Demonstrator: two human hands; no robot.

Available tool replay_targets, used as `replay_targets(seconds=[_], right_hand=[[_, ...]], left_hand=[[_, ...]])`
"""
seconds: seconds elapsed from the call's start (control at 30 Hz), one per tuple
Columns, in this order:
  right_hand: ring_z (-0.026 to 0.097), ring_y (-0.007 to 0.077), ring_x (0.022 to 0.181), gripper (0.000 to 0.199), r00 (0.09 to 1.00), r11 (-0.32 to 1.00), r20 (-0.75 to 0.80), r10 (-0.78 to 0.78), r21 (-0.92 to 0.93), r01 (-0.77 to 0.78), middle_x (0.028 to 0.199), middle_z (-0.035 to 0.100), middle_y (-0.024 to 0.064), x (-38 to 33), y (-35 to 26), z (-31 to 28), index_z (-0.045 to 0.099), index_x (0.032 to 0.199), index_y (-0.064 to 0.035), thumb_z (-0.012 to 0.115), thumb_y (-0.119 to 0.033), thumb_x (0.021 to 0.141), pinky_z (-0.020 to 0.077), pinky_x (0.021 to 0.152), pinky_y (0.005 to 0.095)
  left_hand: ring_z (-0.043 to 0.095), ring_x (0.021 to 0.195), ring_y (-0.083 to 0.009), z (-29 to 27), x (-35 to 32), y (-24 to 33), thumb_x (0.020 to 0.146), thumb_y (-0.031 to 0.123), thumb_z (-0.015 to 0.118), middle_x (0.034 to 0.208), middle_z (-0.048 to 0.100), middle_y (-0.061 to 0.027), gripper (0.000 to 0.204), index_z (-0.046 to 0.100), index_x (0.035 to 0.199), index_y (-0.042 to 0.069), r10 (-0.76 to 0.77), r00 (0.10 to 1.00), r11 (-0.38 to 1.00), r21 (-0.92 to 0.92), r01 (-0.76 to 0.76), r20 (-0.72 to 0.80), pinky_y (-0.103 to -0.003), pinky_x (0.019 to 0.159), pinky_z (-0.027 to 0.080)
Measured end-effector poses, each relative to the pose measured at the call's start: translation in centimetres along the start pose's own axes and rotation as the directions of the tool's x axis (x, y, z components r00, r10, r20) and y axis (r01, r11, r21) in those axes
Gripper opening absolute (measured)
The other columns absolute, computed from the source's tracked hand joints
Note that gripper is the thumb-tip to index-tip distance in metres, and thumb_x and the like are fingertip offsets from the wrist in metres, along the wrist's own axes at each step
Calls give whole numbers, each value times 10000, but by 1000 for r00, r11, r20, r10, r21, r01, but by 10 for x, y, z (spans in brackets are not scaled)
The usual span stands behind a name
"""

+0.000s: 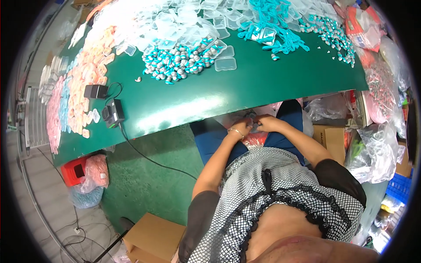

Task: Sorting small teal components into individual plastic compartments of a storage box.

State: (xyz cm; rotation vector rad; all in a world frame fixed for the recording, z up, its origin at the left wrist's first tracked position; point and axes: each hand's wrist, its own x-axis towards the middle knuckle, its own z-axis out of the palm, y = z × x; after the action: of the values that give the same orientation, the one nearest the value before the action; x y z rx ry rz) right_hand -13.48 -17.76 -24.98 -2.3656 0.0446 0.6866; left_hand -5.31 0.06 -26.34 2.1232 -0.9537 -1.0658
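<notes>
Both hands are close together over my lap, just below the table's front edge. My left hand (241, 126), with a thin bracelet at the wrist, has its fingers drawn together. Beside it my right hand (265, 123) is pinched closed, its fingertips nearly meeting the left ones. Something small and greyish shows between them, but I cannot make out what it is. Under the hands, between my thighs, lies a clear plastic bag (254, 140) with pinkish-red contents. Part of this bag is hidden by my hands and the table edge.
On the green table (188, 101) lie a pile of teal-and-grey earplugs (177, 61), clear plastic cases (226, 64), teal cords (280, 37), orange cases (83, 92) and a black device (113, 113) with a cable. Cardboard boxes (153, 236) and plastic bags (379, 149) stand around me.
</notes>
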Motion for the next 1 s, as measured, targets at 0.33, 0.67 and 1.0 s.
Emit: replay_targets(seconds=[0.33,0.67,1.0], right_hand=[[576,228,877,313,666,844,-538,-517,-194,499,978,613,104,-33,-161,-214,591,1050,-21,669,-146,774,464,777,342],[450,359,1150,903,770,937,-585,-255,-346,48,1235,487,194,36,-174,-224,373,1350,-55,784,-378,613,370,968,444],[603,259,892,425,714,920,-676,-181,140,365,922,610,98,-5,-164,-203,557,1157,-47,670,-116,752,487,763,335]], left_hand=[[629,744,-245,-154,-129,143,807,91,636,829,628,-131,196,634,991,24,427,809,835,-168,-524,-404,-337,678,495],[546,898,-309,-192,-72,114,721,131,684,986,592,-114,320,615,1030,89,366,468,930,338,-145,-804,-397,764,462],[585,758,-233,-193,-60,128,714,141,720,1002,581,-110,385,595,1072,73,272,489,933,102,-345,-829,-345,666,498]])
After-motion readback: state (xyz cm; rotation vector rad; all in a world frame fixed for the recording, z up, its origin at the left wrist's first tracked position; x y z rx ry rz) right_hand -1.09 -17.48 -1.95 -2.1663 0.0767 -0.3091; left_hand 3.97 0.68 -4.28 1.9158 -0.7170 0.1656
